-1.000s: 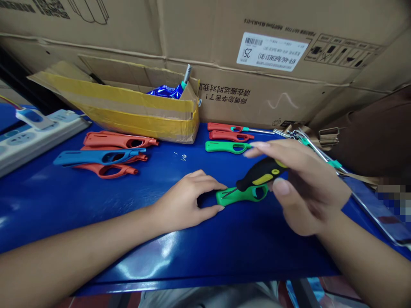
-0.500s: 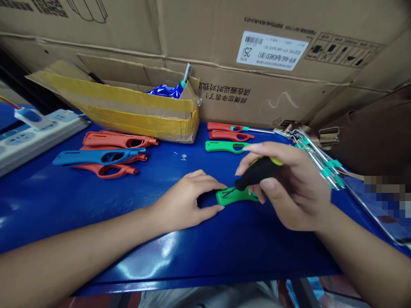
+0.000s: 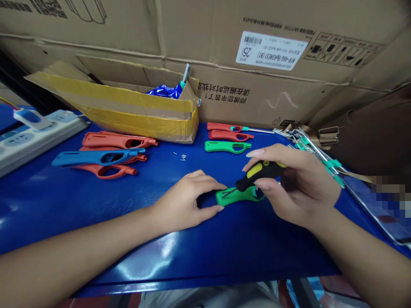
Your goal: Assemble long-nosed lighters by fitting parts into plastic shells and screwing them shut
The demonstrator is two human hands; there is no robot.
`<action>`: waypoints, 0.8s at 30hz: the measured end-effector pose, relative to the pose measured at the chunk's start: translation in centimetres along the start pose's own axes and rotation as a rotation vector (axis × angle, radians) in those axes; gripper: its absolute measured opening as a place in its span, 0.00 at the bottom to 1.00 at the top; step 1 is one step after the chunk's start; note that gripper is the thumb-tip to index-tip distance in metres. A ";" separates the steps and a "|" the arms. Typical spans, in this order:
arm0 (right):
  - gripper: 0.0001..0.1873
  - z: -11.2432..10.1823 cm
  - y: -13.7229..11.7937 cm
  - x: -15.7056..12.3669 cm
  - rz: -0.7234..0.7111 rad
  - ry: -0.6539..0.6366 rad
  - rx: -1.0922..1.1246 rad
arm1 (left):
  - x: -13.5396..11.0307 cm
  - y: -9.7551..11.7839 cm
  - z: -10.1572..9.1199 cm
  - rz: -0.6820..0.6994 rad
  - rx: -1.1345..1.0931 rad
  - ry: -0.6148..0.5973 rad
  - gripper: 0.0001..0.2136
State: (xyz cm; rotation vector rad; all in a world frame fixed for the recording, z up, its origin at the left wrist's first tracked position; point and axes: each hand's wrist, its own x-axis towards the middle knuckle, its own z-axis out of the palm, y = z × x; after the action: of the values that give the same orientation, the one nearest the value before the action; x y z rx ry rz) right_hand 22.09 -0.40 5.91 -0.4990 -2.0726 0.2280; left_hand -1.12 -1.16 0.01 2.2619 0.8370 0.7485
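On the blue table a green lighter casing [image 3: 239,195] lies flat, its left end pinched between the thumb and fingers of my left hand [image 3: 183,199]. My right hand [image 3: 295,186] is closed round the black and yellow handle of a screwdriver [image 3: 257,173]. The screwdriver slants down to the left, and its thin shaft reaches the casing near its left end; whether the tip sits in a hole I cannot tell. Part of the casing's right end shows below my right hand. Beyond lie another green casing [image 3: 224,146] and red casings [image 3: 227,135].
Red casings and a blue casing [image 3: 86,158] are piled at the left. Behind them stands a taped cardboard box [image 3: 138,115] holding a blue packet. A white power strip [image 3: 41,132] lies far left. Metal lighter tubes [image 3: 317,152] and a phone-like device [image 3: 372,205] are at the right.
My right hand has shifted slightly right and turned the screwdriver handle, so its yellow side shows and the shaft lies lower. My left hand and the casing stay put.
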 end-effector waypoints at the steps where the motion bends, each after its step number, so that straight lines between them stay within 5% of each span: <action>1: 0.21 0.0 0.1 0.1 -0.051 0.005 -0.051 | 0.0 0.0 0.0 0.001 -0.002 0.002 0.15; 4: 0.16 -0.1 0.0 0.0 -0.108 0.001 -0.070 | 0.0 0.0 0.0 -0.001 -0.006 0.001 0.15; 9: 0.19 0.5 -0.3 -0.8 0.176 0.001 0.190 | -0.1 0.0 0.0 -0.009 0.004 0.001 0.16; 15: 0.18 0.3 -0.1 -0.3 -0.054 0.054 -0.072 | 0.0 0.1 0.0 -0.002 -0.003 0.004 0.14; 21: 0.22 0.2 -0.6 -0.6 0.135 -0.004 0.120 | -0.1 0.0 0.0 0.002 0.011 0.008 0.16; 24: 0.18 0.1 -0.5 0.0 0.004 -0.017 0.071 | -0.1 -0.1 0.0 0.003 0.012 0.005 0.16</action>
State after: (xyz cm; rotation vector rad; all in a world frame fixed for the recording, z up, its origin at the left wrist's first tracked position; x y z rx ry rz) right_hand 21.89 -0.88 6.06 -0.4595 -2.0721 0.3078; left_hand -1.21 -1.18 -0.08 2.2738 0.8427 0.7530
